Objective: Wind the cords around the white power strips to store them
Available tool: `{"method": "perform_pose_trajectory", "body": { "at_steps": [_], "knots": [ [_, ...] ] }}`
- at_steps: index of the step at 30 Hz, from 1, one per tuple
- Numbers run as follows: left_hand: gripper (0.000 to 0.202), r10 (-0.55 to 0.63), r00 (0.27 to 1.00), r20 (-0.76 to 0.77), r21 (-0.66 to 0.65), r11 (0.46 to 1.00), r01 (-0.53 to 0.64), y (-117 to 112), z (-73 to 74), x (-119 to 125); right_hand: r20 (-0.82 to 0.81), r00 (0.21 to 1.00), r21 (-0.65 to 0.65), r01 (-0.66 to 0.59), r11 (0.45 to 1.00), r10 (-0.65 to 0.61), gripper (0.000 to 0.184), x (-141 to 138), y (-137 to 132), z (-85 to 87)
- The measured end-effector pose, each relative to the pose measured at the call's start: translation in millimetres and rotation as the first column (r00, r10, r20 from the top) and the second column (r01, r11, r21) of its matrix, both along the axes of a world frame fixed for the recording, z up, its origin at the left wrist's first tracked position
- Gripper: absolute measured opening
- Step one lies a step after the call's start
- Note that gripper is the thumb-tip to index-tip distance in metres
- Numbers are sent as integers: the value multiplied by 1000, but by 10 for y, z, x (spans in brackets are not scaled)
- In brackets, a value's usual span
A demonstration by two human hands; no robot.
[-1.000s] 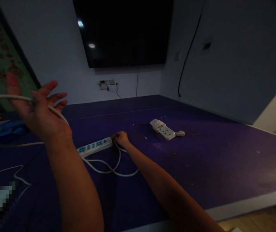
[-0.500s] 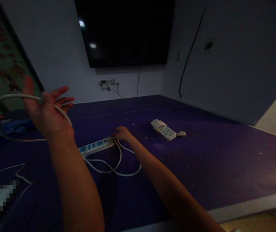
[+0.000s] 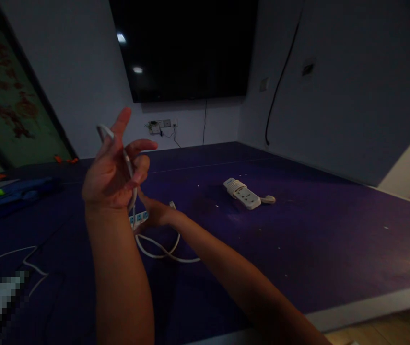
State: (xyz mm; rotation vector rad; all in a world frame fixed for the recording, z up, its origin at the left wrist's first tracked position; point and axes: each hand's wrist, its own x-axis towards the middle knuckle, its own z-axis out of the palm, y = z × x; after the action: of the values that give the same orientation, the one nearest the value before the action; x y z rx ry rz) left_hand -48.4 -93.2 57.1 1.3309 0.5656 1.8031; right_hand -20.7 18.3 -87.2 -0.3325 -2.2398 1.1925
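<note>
My left hand [image 3: 113, 172] is raised with its palm turned up and its fingers partly curled round a white power cord [image 3: 130, 165]. The cord runs across the fingers and down past the wrist. Behind it, my right hand [image 3: 156, 212] is low over a white power strip with blue sockets [image 3: 139, 218] on the purple surface. The right fingers are mostly hidden behind the left hand and wrist. The strip's far end [image 3: 172, 205] shows beyond the right hand. Loose cord loops [image 3: 161, 249] lie in front of the strip.
To the right lies a second white power strip [image 3: 247, 197] with its cord wound round it. Dark blue cloth [image 3: 35, 188] and a thin white cable [image 3: 28, 258] lie at left. A large screen [image 3: 190, 52] hangs above wall sockets [image 3: 159, 125]. The purple surface [image 3: 334, 239] has a pale front edge.
My left hand has moved right with the cord, and its wide loop no longer shows at the left. My right hand has moved left from the strip's end to over its middle.
</note>
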Motion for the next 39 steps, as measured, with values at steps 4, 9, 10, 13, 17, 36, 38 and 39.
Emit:
{"method": "perform_pose_trajectory", "body": {
  "at_steps": [4, 9, 10, 13, 17, 36, 38, 39],
  "knots": [
    [46, -83, 996, 12, 95, 992, 82, -59, -34, -92, 10, 1000, -141, 15, 990, -13, 154, -106, 6, -200],
    [41, 47, 995, 91, 158, 986, -61, -78, -68, -259, -263, 959, -468, -33, 883, -103, 134, -203, -28, -225],
    [43, 63, 993, 97, 162, 984, -79, -85, -61, -276, -327, 937, -515, -67, 855, -124, 123, -200, -26, -180],
    [49, 103, 986, 131, 144, 982, -122, -86, -28, -288, -455, 876, -545, -130, 828, -162, 76, -112, -6, 39],
    [35, 242, 967, 82, 106, 962, -250, 34, -41, -266, -537, 816, -460, -73, 885, -212, 48, 136, 10, 400],
    [12, 252, 892, -375, -60, 954, -295, 384, -227, -60, -647, 664, -171, 352, 920, -374, 42, 687, -11, 862],
    [8, 335, 909, -248, -10, 938, -348, 397, -214, -78, -561, 751, -141, 328, 934, -348, 49, 692, 38, 827],
    [7, 367, 912, -183, 15, 929, -371, 399, -205, -95, -483, 823, -108, 282, 953, -298, 51, 708, 61, 804]
  ]
}}
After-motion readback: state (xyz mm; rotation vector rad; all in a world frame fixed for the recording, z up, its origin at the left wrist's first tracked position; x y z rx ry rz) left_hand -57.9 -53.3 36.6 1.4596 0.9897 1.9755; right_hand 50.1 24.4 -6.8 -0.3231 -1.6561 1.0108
